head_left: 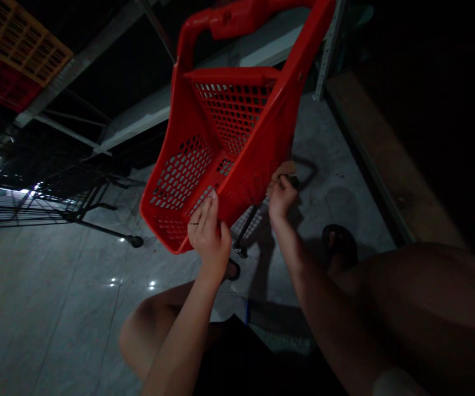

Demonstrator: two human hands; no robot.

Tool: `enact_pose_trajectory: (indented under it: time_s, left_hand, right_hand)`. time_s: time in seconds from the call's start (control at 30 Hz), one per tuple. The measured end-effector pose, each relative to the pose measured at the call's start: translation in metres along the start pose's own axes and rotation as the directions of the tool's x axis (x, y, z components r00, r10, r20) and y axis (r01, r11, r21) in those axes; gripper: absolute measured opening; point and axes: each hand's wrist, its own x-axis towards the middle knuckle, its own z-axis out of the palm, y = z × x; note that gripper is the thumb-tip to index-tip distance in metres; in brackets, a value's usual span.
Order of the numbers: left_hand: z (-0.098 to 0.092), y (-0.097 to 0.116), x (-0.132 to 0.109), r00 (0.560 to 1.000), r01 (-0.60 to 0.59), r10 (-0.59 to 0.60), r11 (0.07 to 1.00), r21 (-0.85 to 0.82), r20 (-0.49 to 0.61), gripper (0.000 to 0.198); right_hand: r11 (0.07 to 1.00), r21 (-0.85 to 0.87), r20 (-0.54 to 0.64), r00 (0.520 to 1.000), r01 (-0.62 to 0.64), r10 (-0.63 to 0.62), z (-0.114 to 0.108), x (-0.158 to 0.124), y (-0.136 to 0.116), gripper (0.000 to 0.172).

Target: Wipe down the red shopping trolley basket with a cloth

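A red plastic shopping cart (237,159) with perforated basket walls stands tilted in view in front of me. My left hand (209,231) grips the basket's near rim, its fingers hooked over the edge. Against the outside of the basket's right side, my right hand (283,197) pinches a tan, pad-like piece (285,169). Something dark green shows beside that piece, but dim light hides what it is. The cart's handle (241,19) rises at the top, away from both hands.
Dark metal wire carts (92,203) stand at the left on the grey tiled floor (76,308). Behind the red cart is a metal shelf (138,129). Yellow and red crates (22,41) sit upper left. A brown ledge (389,159) runs along the right.
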Motion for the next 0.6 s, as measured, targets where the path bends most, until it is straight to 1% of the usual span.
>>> enact_pose_trajectory:
  time_s: [0.07,0.13,0.23,0.3,0.37,0.43,0.47,0.53,0.6]
  left_hand:
    - [0.002,-0.001,-0.001,1.0,-0.006,0.007,1.0,0.013,-0.007,0.068]
    - [0.004,-0.002,-0.002,1.0,-0.015,0.015,1.0,0.022,-0.01,0.068]
    - [0.004,-0.004,-0.002,1.0,-0.015,0.015,1.0,0.005,-0.008,0.068]
    - [0.004,-0.005,-0.002,1.0,-0.012,0.012,1.0,-0.024,-0.002,0.067]
    - [0.003,-0.006,-0.001,1.0,-0.022,0.022,0.999,-0.047,0.014,0.069]
    - [0.003,-0.006,-0.001,0.999,-0.032,0.034,0.998,-0.053,0.032,0.072]
    - [0.003,-0.006,0.0,0.999,-0.036,0.038,0.998,-0.051,0.036,0.073]
    - [0.003,-0.005,0.0,0.999,-0.032,0.034,0.999,-0.042,0.034,0.073]
    - [0.003,-0.002,0.0,0.999,-0.018,0.019,0.999,-0.032,0.031,0.073]
  right_hand:
    - [0.994,0.076,-0.038,0.997,0.073,-0.07,0.011,-0.022,-0.018,0.046]
    - [0.982,0.118,-0.062,0.988,0.151,-0.144,0.019,-0.049,-0.03,0.049]
    - [0.98,0.063,-0.057,0.981,0.188,-0.184,0.023,-0.079,-0.032,0.047]
    - [0.979,0.021,-0.036,0.979,0.201,-0.2,0.02,-0.086,-0.025,0.045]
    - [0.972,0.02,0.002,0.972,0.233,-0.233,0.013,-0.081,-0.017,0.043]
    - [0.97,0.047,-0.004,0.971,0.238,-0.238,0.007,-0.064,-0.012,0.042]
    - [0.973,0.064,-0.037,0.974,0.224,-0.222,0.004,-0.052,-0.011,0.043]
    - [0.979,0.101,-0.145,0.976,0.18,-0.165,0.003,-0.022,-0.014,0.047]
    - [0.977,0.143,-0.237,0.964,0.16,-0.123,0.006,0.011,-0.02,0.053]
